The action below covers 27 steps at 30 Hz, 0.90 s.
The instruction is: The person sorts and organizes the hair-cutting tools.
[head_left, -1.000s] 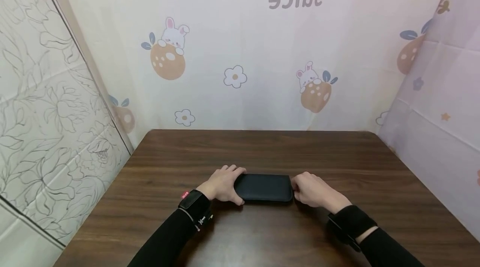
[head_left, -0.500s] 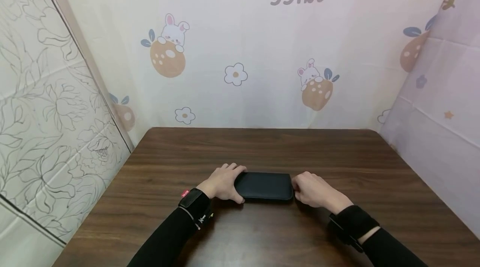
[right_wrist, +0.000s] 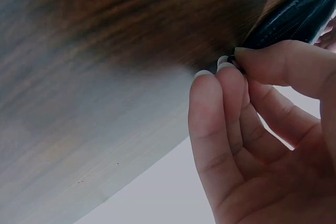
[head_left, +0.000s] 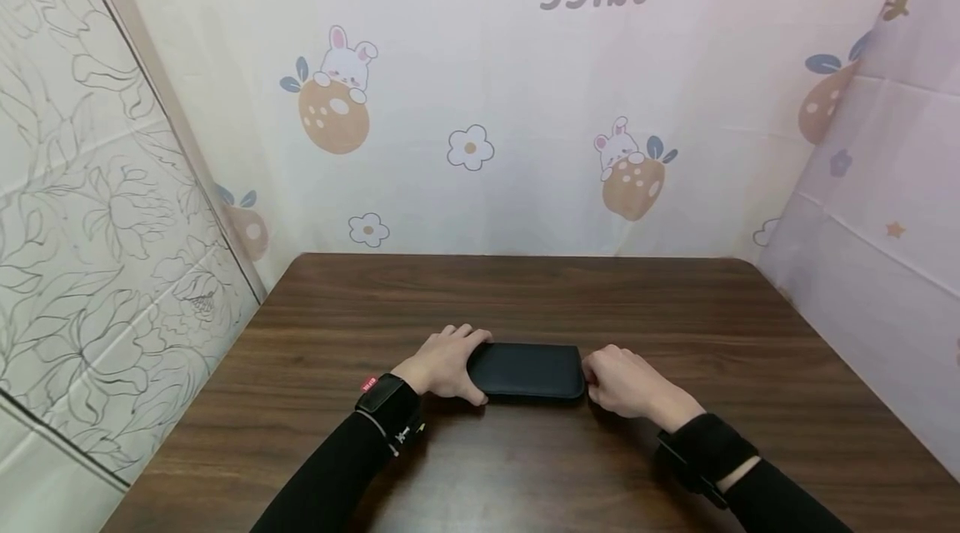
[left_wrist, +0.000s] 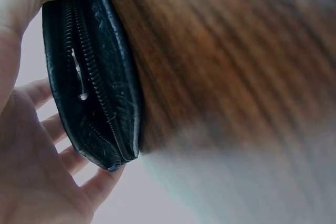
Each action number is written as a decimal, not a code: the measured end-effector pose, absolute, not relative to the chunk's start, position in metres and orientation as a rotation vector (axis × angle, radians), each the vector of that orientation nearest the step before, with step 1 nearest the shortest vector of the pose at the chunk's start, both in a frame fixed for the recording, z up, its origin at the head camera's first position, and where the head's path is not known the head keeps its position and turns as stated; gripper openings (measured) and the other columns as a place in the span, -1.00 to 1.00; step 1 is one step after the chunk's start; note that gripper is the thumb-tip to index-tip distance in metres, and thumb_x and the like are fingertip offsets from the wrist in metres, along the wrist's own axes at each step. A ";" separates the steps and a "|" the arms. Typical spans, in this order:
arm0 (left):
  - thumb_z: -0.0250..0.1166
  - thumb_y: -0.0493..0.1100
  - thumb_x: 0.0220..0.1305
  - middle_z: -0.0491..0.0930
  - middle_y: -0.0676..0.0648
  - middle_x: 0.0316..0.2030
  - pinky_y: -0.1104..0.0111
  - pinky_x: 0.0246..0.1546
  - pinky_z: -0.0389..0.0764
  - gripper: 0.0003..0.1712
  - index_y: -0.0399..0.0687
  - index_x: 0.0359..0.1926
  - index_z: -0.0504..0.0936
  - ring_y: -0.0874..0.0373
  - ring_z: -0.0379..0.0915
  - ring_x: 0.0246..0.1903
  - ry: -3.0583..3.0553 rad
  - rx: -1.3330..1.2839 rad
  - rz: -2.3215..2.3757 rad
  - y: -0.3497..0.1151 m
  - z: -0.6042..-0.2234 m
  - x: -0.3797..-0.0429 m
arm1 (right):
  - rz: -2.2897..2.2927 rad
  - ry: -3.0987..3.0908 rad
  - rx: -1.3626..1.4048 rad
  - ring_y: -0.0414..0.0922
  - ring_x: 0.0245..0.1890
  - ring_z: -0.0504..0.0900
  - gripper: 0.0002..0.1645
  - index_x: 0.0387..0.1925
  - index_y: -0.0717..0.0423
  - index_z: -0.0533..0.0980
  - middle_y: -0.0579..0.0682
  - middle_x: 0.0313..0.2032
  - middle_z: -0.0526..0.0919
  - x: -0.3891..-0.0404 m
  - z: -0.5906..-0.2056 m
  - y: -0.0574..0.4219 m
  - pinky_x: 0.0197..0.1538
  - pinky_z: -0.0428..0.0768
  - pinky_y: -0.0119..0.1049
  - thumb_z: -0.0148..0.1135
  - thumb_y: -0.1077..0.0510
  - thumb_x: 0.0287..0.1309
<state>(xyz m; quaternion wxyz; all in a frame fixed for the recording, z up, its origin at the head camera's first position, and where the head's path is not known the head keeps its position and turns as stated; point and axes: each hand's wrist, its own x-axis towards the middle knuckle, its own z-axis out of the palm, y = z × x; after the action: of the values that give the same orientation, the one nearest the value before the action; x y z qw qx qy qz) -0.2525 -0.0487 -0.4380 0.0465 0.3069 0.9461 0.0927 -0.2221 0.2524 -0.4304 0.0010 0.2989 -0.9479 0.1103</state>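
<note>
A flat black zip wallet (head_left: pixel 525 372) lies on the table. My left hand (head_left: pixel 444 366) grips its left end, thumb along the near edge and fingers along the far edge. In the left wrist view the wallet's zipper (left_wrist: pixel 92 74) gapes, with both rows of teeth parted and a slim silvery metal piece (left_wrist: pixel 79 74) in the gap. At the right end my right hand (head_left: pixel 628 383) pinches with thumb and fingertips. Between them in the right wrist view shows a small dark piece (right_wrist: pixel 232 61), apparently the zipper pull, mostly hidden by the fingers.
The dark wood-grain table (head_left: pixel 517 300) spreads around the wallet on all sides. Behind it hangs a pale curtain (head_left: pixel 480 83) printed with rabbits and fruit. A floral-patterned sheet (head_left: pixel 112 208) closes off the left, and another pale curtain (head_left: pixel 885 266) the right.
The head view has shifted slightly. Both hands and the wallet keep essentially the same positions, with no visible change in either hold.
</note>
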 end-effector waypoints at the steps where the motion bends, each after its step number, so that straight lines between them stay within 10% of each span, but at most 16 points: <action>1: 0.37 0.35 -0.26 0.31 0.06 0.05 0.18 -0.05 0.31 0.02 0.19 0.27 0.21 0.08 0.20 -0.03 2.887 0.940 0.283 -0.049 -0.438 -0.253 | 0.348 -2.981 0.934 -0.32 -0.78 0.21 -0.71 -0.72 -0.12 0.35 -0.23 -0.77 0.28 -0.221 -0.430 0.252 -0.67 0.21 -0.40 0.14 0.26 -0.04; 27: 0.37 0.34 -0.28 0.30 0.06 0.06 0.20 -0.05 0.30 0.03 0.19 0.27 0.22 0.10 0.19 -0.05 2.894 0.940 0.294 -0.049 -0.438 -0.253 | 0.395 -2.999 0.868 -0.35 -0.82 0.09 -0.58 -0.84 -0.11 0.22 -0.29 -0.82 0.08 -0.209 -0.427 0.248 -0.70 0.05 -0.43 0.17 0.27 -0.12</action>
<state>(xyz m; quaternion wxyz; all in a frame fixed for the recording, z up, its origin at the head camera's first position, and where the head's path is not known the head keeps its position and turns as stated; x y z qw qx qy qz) -0.2528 -0.0491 -0.4377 0.0422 0.3071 0.9459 0.0961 -0.2095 0.2476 -0.4271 -0.0029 0.2759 -0.9530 0.1254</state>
